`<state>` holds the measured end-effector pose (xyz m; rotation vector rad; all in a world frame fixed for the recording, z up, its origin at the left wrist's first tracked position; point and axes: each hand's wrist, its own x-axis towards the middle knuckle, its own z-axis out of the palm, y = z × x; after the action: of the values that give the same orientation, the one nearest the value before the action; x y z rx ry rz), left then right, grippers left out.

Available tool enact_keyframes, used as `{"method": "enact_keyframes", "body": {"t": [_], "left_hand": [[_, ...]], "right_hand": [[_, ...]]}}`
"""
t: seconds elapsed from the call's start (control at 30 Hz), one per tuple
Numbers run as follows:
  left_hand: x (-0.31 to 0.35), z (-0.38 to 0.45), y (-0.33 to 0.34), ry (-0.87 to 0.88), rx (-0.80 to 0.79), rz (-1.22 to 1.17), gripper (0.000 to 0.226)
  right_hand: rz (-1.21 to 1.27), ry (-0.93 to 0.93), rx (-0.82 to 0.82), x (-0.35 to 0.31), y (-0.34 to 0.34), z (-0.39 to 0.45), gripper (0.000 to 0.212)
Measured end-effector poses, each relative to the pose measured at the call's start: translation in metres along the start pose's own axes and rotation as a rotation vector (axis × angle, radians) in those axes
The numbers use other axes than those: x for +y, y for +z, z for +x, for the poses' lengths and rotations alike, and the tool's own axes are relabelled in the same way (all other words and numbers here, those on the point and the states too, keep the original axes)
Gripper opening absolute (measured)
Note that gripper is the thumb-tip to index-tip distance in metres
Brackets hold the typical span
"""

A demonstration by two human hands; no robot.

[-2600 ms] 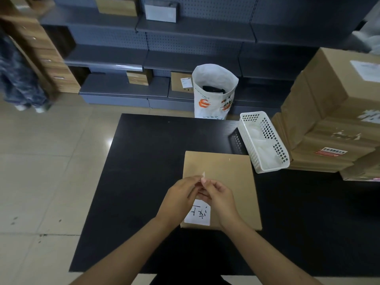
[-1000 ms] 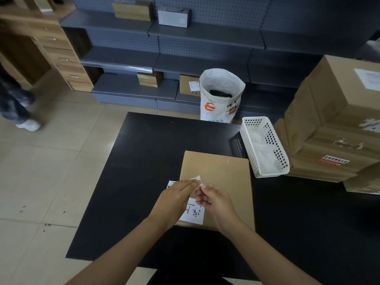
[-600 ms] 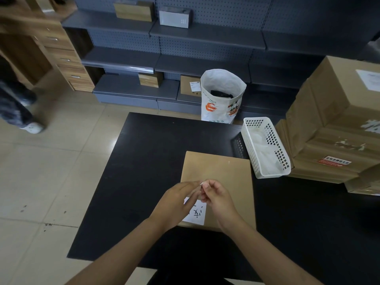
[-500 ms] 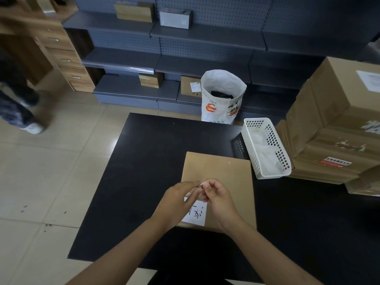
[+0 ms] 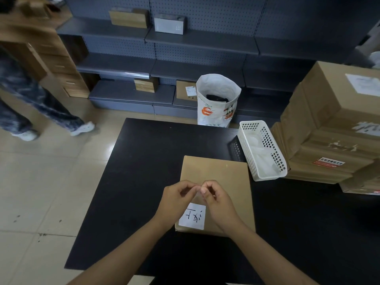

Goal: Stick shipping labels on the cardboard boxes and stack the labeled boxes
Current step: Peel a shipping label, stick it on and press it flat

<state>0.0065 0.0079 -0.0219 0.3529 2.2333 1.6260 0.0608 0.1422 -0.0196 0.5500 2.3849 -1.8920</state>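
A flat brown cardboard box lies on the black table in front of me. A white label with handwritten black marks hangs over the box's near left corner. My left hand and my right hand meet fingertip to fingertip above the box and pinch the label's top edge between them. The upper part of the label is hidden behind my fingers.
A white perforated plastic basket stands to the right of the box. Behind it rises a stack of larger cardboard boxes. A white paper bag stands on the floor beyond the table. A person's legs are at the left.
My hands have stayed joined over the box, still pinching the label. A second ago they were slightly apart with a label edge lifted. The person at the left has stepped further into view.
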Motion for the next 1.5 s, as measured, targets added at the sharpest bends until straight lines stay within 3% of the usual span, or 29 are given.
{"method": "enact_keyframes", "body": {"t": [0.2,0.47,0.63,0.97,1.13,1.3,1.5], "left_hand": [[0.002,0.009,0.002,-0.210,0.179,-0.202,0.013],[0.012,0.016,0.005,-0.303,0.223,-0.426,0.016],[0.013,0.022,0.003,-0.373,0.224,-0.524,0.017],[0.018,0.058,-0.002,-0.451,0.386,-0.638,0.013],[0.024,0.080,0.021,-0.414,0.318,-0.611,0.019],[0.038,0.104,0.056,-0.385,0.357,-0.588,0.020],[0.057,0.128,0.119,-0.370,0.418,-0.528,0.023]], "right_hand": [[0.147,0.183,0.122,-0.004,0.000,0.000,0.014],[0.414,0.372,0.371,0.004,-0.010,0.007,0.008],[0.300,0.402,0.570,0.012,-0.024,0.006,0.011],[0.327,0.386,0.852,0.032,-0.078,0.025,0.013],[0.385,0.391,0.865,0.036,-0.105,0.045,0.015],[0.369,0.343,0.935,0.045,-0.144,0.066,0.016],[0.176,0.063,0.790,0.041,-0.209,0.101,0.026]]}}
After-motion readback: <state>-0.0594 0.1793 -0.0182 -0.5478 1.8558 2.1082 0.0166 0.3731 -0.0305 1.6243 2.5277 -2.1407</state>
